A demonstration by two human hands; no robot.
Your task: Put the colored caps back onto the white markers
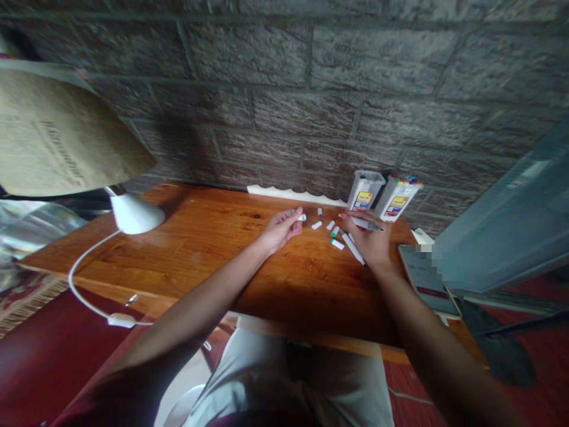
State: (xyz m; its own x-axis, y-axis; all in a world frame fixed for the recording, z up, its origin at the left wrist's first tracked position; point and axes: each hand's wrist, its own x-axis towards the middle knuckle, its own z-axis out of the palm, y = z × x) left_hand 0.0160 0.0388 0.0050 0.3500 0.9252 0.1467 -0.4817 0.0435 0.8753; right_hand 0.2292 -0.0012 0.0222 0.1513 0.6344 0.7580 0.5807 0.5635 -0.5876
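Pinched between the thumb and fingers of my left hand point(283, 230) is a small white marker cap point(302, 217). My right hand point(370, 240) is closed around a white marker point(361, 222), whose pale tip points left toward the cap, a short way apart from it. Several loose caps lie on the wooden table between my hands, among them a purple-ended cap point(320, 212) and a green-ended cap point(337, 244). Another white marker point(353, 248) lies beside my right hand, partly behind it.
Two clear plastic marker cases stand by the brick wall: a left case point(365, 188) and a right case point(397, 204) packed with coloured markers. A white scalloped strip point(296, 195) lies along the wall. A tablet point(429, 281) rests at right, a lamp point(136, 213) at left.
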